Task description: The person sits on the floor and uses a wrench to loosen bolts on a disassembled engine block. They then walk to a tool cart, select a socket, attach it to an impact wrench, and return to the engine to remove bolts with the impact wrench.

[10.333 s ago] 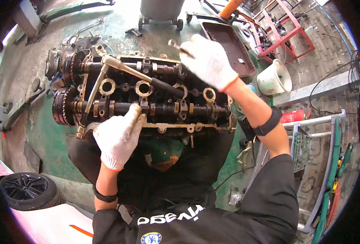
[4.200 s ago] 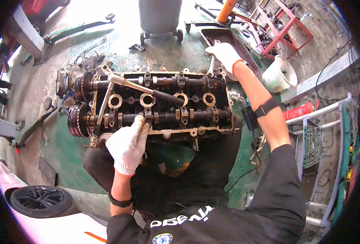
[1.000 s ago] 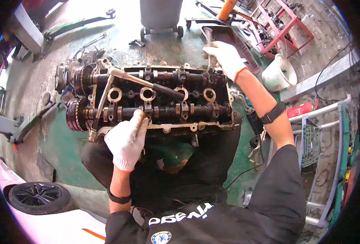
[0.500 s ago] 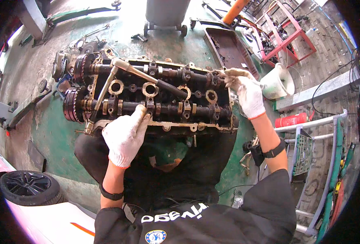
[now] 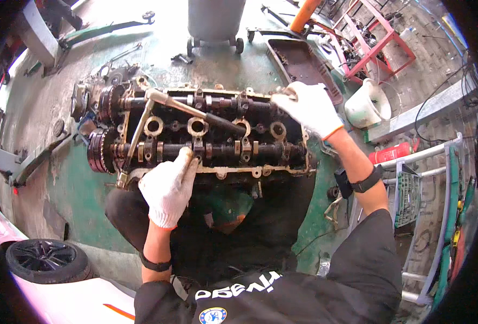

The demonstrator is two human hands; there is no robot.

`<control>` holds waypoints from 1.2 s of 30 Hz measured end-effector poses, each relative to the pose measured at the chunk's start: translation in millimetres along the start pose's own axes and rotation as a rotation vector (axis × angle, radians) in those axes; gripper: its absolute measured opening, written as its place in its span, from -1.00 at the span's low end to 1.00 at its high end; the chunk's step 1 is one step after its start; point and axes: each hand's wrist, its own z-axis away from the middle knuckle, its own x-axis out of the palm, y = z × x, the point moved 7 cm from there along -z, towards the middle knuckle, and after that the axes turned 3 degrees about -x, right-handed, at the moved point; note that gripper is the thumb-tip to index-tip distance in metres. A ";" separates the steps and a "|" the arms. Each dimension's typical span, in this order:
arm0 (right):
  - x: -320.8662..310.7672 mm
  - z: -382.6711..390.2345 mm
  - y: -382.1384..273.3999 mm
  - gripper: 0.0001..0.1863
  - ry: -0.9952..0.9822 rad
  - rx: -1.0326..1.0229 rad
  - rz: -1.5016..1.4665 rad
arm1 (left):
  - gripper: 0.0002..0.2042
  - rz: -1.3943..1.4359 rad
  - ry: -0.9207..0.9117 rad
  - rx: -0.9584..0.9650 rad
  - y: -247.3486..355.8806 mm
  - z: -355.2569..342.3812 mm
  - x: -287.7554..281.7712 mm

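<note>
An oily cylinder head (image 5: 274,170) lies lengthwise before me, with a near camshaft (image 5: 217,151) and a far camshaft (image 5: 220,101). My left hand (image 5: 168,186), in a white knit glove, rests at its near edge. Its fingers are pressed together against a bearing cap (image 5: 198,147) on the near camshaft; anything in them is hidden. My right hand (image 5: 308,108), also gloved, is over the far camshaft's right end, fingers curled inward and their tips partly hidden. A ratchet wrench (image 5: 222,123) with a long extension (image 5: 136,135) lies across the left half, held by neither hand.
Toothed cam sprockets (image 5: 101,150) sit at the left end. Beyond the head are a brown tray (image 5: 298,67), a wheeled grey bin (image 5: 213,21) and a white bucket (image 5: 369,105). A red extinguisher (image 5: 390,153) and metal frame (image 5: 438,151) stand right; a wheel (image 5: 47,259) lies lower left.
My right hand has moved left along the far camshaft and turned, so its back now faces up. My left hand keeps its place at the near camshaft. The view has shifted slightly.
</note>
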 end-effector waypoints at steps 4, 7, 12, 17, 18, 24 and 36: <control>2.9 -0.2 -21.9 -0.59 0.098 -0.047 0.268 | -0.76 -0.064 -0.049 -0.018 2.5 -2.1 -2.6; 6.9 -1.5 -23.4 -0.67 0.044 -0.015 0.229 | -0.73 -0.096 -0.082 -0.007 3.8 -4.1 -3.4; 10.7 -4.4 -18.7 -0.65 -0.059 0.031 0.139 | -0.77 -0.027 -0.035 0.027 1.5 -2.0 -6.1; 18.6 -8.6 -9.6 -0.62 -0.118 0.118 0.198 | -0.79 -0.001 -0.020 0.023 -2.6 2.4 -5.7; 19.4 -9.5 -10.0 -0.62 -0.112 0.107 0.205 | -0.79 -0.016 -0.030 0.021 -2.6 2.6 -5.3; 15.3 -3.5 -19.8 -0.82 0.013 -0.069 0.018 | -0.83 -0.021 -0.017 0.035 0.5 1.6 -11.4; -50.5 19.3 -95.8 -0.81 -0.020 -0.104 -0.465 | -0.72 1.112 -0.184 -0.981 -27.5 26.3 13.4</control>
